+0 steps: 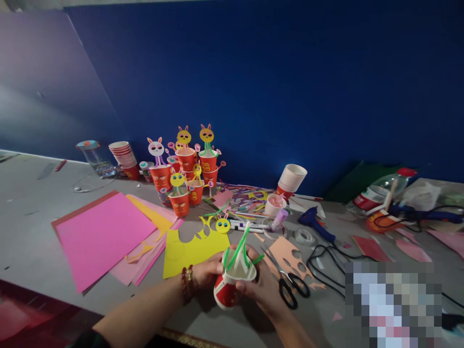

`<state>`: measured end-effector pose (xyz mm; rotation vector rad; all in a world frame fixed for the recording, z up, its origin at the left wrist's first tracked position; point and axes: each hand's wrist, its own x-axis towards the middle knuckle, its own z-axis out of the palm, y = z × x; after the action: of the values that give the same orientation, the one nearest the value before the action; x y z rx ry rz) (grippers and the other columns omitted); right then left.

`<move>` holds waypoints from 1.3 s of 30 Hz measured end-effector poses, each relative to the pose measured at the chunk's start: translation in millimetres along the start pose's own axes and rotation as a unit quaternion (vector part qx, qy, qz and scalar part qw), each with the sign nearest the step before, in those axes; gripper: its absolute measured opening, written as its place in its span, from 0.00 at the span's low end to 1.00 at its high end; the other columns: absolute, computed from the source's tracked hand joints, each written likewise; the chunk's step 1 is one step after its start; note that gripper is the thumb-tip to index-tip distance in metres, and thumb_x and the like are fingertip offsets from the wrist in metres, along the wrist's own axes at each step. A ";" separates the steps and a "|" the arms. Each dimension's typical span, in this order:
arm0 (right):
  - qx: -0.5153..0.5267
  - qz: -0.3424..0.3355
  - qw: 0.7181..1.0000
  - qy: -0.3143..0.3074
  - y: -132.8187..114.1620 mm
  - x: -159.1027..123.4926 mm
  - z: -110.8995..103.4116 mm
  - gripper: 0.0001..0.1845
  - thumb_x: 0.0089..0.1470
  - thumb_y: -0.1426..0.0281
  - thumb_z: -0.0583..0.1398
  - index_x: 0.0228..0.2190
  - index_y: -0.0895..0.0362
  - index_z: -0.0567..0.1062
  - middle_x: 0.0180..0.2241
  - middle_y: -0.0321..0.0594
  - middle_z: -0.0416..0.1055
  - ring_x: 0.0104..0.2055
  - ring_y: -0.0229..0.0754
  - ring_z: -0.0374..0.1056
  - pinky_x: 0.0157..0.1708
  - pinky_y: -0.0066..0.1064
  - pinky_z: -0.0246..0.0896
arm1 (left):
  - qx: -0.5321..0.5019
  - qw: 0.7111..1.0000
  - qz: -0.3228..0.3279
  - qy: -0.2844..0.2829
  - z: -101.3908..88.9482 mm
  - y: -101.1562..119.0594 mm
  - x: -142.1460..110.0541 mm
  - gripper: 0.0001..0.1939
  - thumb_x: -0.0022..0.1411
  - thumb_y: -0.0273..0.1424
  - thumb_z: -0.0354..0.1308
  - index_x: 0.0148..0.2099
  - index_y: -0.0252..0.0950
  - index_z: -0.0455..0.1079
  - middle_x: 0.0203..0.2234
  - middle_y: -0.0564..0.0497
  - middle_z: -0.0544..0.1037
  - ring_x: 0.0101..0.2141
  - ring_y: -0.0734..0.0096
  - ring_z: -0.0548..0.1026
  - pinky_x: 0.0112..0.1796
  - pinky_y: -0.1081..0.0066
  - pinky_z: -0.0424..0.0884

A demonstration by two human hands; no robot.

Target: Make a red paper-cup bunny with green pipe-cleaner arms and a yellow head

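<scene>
Both of my hands hold one red paper cup (226,290) low in the middle of the view, tilted toward me. Green and white straws (239,251) stick up out of its mouth. My left hand (208,273), with a beaded bracelet at the wrist, grips the cup's left side. My right hand (263,285) wraps round its right side, thumb on the rim. Under the cup lies a yellow sheet (192,251) with cut-out holes.
Black scissors (288,285) lie right of my hands on a peach cut-out sheet (286,253). Pink paper sheets (101,237) lie left. Finished animal-face cups (184,174) stand behind, with cup stacks (292,180), a blue glue gun (315,223), tape roll (303,236) and cables.
</scene>
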<state>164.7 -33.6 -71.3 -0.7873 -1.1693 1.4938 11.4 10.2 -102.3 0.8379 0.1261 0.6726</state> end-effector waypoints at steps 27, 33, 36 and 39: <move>0.007 0.008 1.000 0.012 7.5 -2.5 -1.8 0.39 0.35 0.50 0.76 0.47 0.53 0.76 0.38 0.42 0.80 0.38 0.50 0.76 0.38 0.34 0.72 | 0.015 1.000 -0.003 0.014 -3.5 -2.6 -2.6 0.43 0.46 0.54 0.71 0.56 0.30 0.71 0.41 0.39 0.81 0.38 0.55 0.80 0.39 0.65 0.74; 0.006 0.016 1.000 0.014 7.0 -2.5 1.6 0.39 0.33 0.48 0.76 0.45 0.53 0.75 0.37 0.42 0.78 0.37 0.50 0.75 0.37 0.35 0.71 | 0.026 0.999 -0.006 0.018 -3.1 -1.9 -4.6 0.44 0.46 0.54 0.71 0.57 0.29 0.71 0.42 0.38 0.81 0.39 0.54 0.81 0.38 0.66 0.74; 0.016 0.019 1.000 0.014 4.6 -2.7 3.2 0.39 0.33 0.48 0.76 0.44 0.52 0.75 0.36 0.41 0.77 0.36 0.49 0.74 0.36 0.35 0.70 | 0.023 0.999 -0.007 0.027 -4.0 -3.0 -5.9 0.44 0.45 0.54 0.72 0.56 0.29 0.71 0.41 0.38 0.82 0.38 0.56 0.81 0.35 0.69 0.72; 0.020 0.016 1.000 0.016 2.6 -3.1 4.2 0.38 0.33 0.49 0.76 0.44 0.52 0.75 0.36 0.41 0.77 0.36 0.48 0.74 0.36 0.34 0.70 | 0.023 0.999 -0.005 0.032 -6.3 -5.0 -7.2 0.43 0.45 0.54 0.72 0.55 0.29 0.72 0.40 0.39 0.82 0.37 0.58 0.81 0.34 0.71 0.70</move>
<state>160.7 -37.7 -72.8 -0.8033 -1.1044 1.5200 6.0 7.6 -111.3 0.8602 0.2046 0.6892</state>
